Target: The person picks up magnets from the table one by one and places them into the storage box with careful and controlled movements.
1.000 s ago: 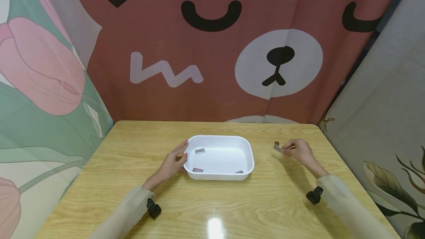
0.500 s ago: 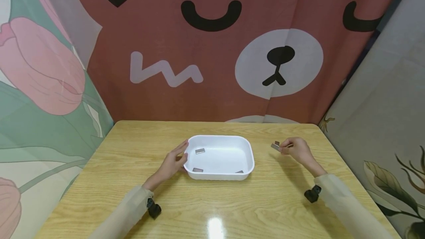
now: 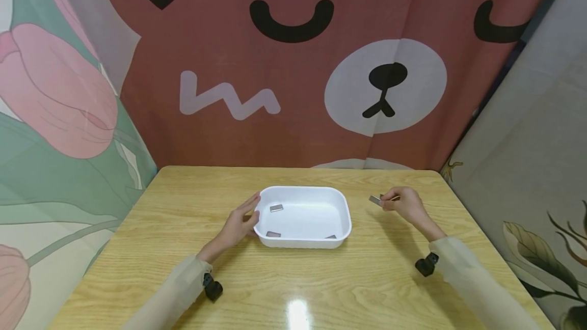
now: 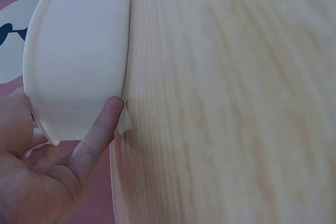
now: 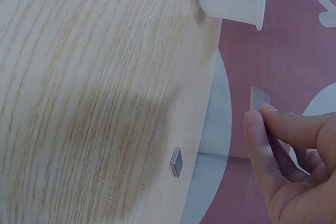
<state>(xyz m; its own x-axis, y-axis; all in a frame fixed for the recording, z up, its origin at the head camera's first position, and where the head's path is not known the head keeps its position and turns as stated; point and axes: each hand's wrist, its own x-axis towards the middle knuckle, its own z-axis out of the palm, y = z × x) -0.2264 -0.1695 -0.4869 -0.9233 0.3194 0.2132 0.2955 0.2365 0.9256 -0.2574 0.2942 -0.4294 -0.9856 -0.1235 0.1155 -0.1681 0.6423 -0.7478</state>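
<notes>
A white rectangular tray stands mid-table, holding 3 small flat grey metal pieces. At its left end my left hand rests with fingers spread against the side. The left wrist view shows one straight finger touching the tray's lower edge. To the tray's right, my right hand pinches a similar small flat grey metal piece between thumb and fingertips, above the table. Another grey piece lies on the table below that hand; in the head view it is mostly hidden behind the held one.
The light wooden table extends around the tray. A reddish bear-print curtain hangs at its back edge, with printed cloths along the sides. Each wrist wears a small black camera.
My right hand has moved left and slightly away from me, carrying the pinched grey metal piece closer to the tray. The left hand and the tray stay put.
</notes>
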